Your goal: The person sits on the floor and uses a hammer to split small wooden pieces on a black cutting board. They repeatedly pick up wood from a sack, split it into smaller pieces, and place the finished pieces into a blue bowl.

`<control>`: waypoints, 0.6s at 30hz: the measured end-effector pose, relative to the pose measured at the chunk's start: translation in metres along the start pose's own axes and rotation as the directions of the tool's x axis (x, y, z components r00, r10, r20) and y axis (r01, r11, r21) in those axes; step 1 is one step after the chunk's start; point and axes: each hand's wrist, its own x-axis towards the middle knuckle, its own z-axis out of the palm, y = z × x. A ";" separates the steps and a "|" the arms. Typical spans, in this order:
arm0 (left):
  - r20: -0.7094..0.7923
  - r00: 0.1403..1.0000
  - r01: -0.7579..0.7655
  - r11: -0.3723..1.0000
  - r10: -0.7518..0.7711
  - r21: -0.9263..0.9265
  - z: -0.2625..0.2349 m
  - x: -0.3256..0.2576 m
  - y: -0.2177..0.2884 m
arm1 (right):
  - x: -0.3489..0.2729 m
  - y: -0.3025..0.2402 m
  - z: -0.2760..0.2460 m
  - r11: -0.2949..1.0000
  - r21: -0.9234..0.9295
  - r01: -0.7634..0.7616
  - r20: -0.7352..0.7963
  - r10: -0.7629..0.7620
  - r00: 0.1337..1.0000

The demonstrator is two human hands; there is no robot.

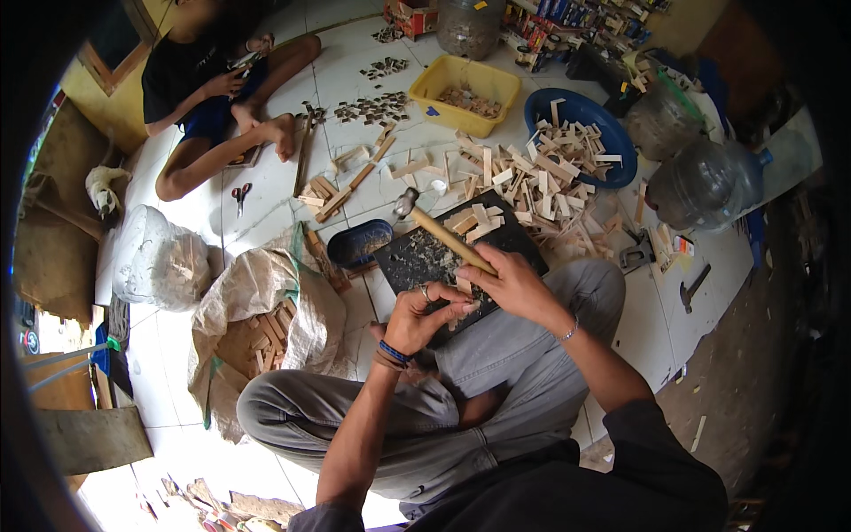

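Note:
My right hand (512, 285) is closed round the wooden handle of a hammer (454, 238), whose metal head points up and to the left above a black board (409, 266). Close below it, my left hand (421, 321) is closed, thumb and fingers pinched together. A small pale wooden piece (464, 285) shows between the fingertips of both hands; the left seems to hold it, though the fingers partly hide it. Shavings litter the board, and several cut wooden blocks (480, 222) lie on its far right part.
Loose blocks spill from a blue basin (620, 142) beyond the board. Left of it stand a small dark-blue tray (341, 241) and an open sack (222, 306) of wood pieces. A yellow tub (425, 96), scissors (240, 197) and another hammer (694, 288) are around. Another person (199, 89) sits far left.

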 end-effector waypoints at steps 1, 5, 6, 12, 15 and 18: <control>0.000 1.000 0.000 1.000 0.000 -0.010 0.000 0.000 0.001 | -0.004 -0.006 -0.003 1.000 -0.020 -0.014 -0.030 0.014 0.999; -0.009 0.999 -0.035 0.998 0.035 0.044 -0.001 -0.001 0.002 | -0.038 -0.030 -0.041 0.992 -0.121 0.043 -0.101 -0.056 0.993; 0.010 1.000 -0.001 1.000 0.001 0.008 -0.001 0.000 0.002 | -0.052 -0.035 -0.051 0.984 -0.171 0.039 -0.089 -0.055 0.995; -0.020 0.995 -0.095 0.994 0.097 0.050 0.000 0.000 0.001 | -0.118 -0.040 -0.066 0.920 -0.376 0.107 0.115 -0.069 0.991; -0.001 0.995 -0.103 0.992 0.103 0.079 -0.001 -0.001 0.002 | -0.132 -0.039 -0.060 0.902 -0.410 0.132 0.125 -0.087 0.988; -0.001 0.998 -0.061 0.993 0.061 0.101 -0.001 0.000 0.004 | -0.134 -0.041 -0.060 0.906 -0.408 0.113 0.088 -0.084 0.993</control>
